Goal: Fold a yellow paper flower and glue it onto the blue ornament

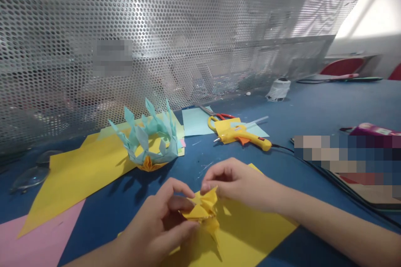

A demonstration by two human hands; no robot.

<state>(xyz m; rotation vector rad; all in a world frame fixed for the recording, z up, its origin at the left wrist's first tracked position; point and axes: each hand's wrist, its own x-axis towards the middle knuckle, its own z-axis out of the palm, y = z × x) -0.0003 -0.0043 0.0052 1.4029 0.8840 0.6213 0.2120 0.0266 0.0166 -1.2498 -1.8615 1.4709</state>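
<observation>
My left hand grips a folded yellow paper piece between thumb and fingers. The piece has several pointed flaps. Over its far edge, my right hand has thumb and index finger pinched together near the upper flap; whether they hold the paper is hard to make out. Below both hands lies a flat yellow sheet. Farther left stands a light-blue folded paper crown with upright points and an orange-yellow fold at its front.
A yellow glue gun with a cord lies beyond my right hand, beside scissors. Yellow paper, pink paper and glasses are at left. A perforated metal screen borders the blue table. A purple object sits at right.
</observation>
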